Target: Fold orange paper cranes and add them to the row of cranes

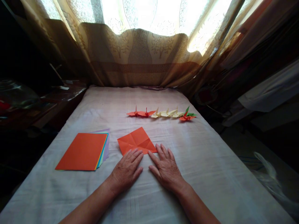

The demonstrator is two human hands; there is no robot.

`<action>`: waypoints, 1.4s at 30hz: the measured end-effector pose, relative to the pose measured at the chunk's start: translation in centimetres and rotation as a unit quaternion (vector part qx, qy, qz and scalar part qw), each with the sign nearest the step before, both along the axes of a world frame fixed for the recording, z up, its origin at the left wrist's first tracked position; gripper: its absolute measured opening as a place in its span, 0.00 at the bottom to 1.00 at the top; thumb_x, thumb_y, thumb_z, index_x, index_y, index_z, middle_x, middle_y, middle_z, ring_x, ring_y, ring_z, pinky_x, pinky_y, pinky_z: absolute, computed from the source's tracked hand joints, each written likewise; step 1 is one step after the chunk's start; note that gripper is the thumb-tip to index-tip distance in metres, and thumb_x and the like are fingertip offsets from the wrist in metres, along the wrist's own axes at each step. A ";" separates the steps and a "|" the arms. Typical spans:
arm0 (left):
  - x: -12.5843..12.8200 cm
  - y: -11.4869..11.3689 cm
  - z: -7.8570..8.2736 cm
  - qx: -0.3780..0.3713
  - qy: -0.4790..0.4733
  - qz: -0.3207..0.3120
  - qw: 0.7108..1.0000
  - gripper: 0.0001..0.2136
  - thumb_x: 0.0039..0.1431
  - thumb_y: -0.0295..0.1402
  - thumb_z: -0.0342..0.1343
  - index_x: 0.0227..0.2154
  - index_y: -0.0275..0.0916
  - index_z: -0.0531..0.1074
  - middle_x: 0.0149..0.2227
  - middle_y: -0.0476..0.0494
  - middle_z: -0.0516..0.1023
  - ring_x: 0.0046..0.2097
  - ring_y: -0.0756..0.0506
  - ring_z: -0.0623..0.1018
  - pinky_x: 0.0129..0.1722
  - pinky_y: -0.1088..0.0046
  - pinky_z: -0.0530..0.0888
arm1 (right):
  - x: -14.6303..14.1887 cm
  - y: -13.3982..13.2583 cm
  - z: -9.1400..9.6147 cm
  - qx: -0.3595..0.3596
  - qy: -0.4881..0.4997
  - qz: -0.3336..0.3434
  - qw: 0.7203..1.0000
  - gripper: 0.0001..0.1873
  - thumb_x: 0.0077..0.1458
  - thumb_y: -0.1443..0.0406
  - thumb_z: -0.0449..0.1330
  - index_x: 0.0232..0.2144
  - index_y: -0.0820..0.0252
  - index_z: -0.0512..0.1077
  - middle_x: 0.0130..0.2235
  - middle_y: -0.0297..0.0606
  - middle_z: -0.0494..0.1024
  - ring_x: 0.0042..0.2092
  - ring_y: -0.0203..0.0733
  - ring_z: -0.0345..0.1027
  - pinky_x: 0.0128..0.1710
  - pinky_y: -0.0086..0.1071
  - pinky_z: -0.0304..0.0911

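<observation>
A creased orange sheet of origami paper [137, 140] lies in front of me, its near edge folded or partly covered by my fingers. My left hand [128, 168] rests flat with its fingertips on the paper's near left edge. On the near right edge, the fingers of my right hand [165, 166] are spread and touch the paper by its right corner. Neither hand grips anything. To the left is a stack of coloured paper [81, 152] with an orange sheet on top and blue, yellow, green and purple edges showing.
Beyond the sheet stands a row of folded paper cranes: red ones [142, 114], cream ones [167, 113], and an orange one [186, 117] by a green one [192, 114]. A pale checked cloth [198, 146] covers the surface. Curtains [140, 53] hang behind.
</observation>
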State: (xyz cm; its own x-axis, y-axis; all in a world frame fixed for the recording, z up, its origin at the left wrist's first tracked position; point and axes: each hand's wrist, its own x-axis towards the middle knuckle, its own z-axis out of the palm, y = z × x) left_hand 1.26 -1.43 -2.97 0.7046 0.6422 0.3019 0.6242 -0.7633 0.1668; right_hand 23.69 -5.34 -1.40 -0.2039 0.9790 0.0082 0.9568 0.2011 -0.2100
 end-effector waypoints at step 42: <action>0.9 -0.2 0.6 -0.026 0.055 0.009 0.998 0.31 0.65 0.52 0.43 0.63 0.37 0.58 0.63 0.36 0.64 0.64 0.38 0.62 0.66 0.50 0.36 | -0.3 -0.1 0.0 0.014 -0.027 0.005 1.000 0.28 0.60 0.55 0.58 0.62 0.45 0.62 0.68 0.47 0.53 0.67 0.58 0.45 0.63 0.56 0.42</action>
State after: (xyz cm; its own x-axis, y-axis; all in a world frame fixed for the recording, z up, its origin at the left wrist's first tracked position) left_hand 2.20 -1.63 -2.33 0.7194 0.6683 0.1895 0.6549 -0.7435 0.1357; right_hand 23.39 -5.44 -1.36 -0.2146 0.9764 0.0246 0.9644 0.2159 -0.1527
